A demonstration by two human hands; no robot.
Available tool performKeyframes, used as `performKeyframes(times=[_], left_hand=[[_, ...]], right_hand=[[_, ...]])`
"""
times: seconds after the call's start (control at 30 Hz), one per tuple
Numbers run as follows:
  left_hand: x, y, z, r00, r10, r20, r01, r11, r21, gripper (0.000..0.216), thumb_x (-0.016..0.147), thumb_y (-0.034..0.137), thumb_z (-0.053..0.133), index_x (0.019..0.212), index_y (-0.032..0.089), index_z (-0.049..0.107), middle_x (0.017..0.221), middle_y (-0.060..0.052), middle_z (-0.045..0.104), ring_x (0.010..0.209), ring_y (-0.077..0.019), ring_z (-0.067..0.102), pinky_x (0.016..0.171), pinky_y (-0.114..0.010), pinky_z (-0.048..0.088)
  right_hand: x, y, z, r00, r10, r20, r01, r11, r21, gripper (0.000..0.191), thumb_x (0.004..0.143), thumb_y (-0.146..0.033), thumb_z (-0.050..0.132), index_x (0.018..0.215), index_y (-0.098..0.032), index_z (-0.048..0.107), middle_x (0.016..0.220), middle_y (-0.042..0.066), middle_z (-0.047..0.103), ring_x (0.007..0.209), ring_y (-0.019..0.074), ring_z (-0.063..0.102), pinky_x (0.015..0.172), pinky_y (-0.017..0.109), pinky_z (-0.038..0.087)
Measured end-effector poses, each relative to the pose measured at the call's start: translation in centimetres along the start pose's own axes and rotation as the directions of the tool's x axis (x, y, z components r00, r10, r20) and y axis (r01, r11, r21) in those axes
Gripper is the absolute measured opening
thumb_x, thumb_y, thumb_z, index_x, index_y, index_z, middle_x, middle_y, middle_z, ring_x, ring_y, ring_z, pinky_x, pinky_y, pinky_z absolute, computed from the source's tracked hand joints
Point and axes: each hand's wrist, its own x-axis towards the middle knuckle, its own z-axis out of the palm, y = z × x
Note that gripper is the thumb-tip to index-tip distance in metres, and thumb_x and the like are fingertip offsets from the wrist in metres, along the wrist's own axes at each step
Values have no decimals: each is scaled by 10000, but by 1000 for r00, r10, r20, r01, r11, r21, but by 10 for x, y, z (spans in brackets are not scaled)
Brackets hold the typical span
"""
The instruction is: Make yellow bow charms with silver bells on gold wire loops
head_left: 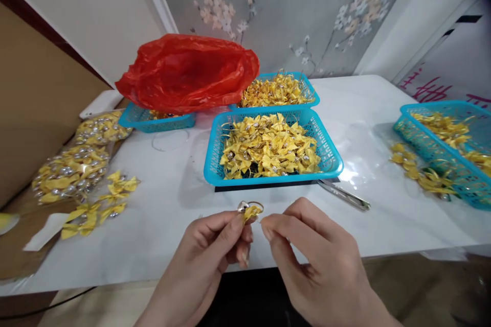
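Between the thumb and fingers of my left hand [218,248] is a small yellow fabric flower [251,213] with a silvery bead and a thin wire loop curving above it. My right hand [316,250] is pinched closed just right of the loop. Whatever its fingertips hold is too fine to make out. Beyond both hands stands a blue basket [270,182] heaped with similar yellow flowers [268,145]. Scissors or tweezers of bare metal [345,195] lie at its front right corner, partly under the basket.
A red plastic bag [184,74] covers part of a blue basket [157,123] at the back left. Another filled basket [315,99] stands behind. At right is a further basket [452,156]. Bagged flowers [72,171] and loose ones [82,218] lie at left.
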Motion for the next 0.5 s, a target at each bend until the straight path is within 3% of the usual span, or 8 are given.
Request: performKeyframes(times=[0.23, 0.5], left_hand=[[-2, 1, 1, 1000, -21, -3, 21, 999, -31, 263, 797, 358, 742, 635, 152, 708, 658, 9, 592, 543, -82, 457, 527, -178, 428], [-3, -4, -4, 993, 116, -2, -112, 964, 240, 209, 891, 300, 638, 733, 178, 703, 672, 16, 569, 632, -121, 494, 613, -223, 431]], right_hand=[[1, 0, 3, 1000, 13, -8, -13, 1000, 3, 211, 868, -20, 508, 852, -118, 695, 701, 57, 555, 625, 150, 538, 552, 265, 494], [1, -2, 1, 1000, 1, 18, -1, 1000, -16, 223, 873, -13, 488, 811, -122, 673, 694, 56, 538, 613, 148, 517, 539, 265, 475]])
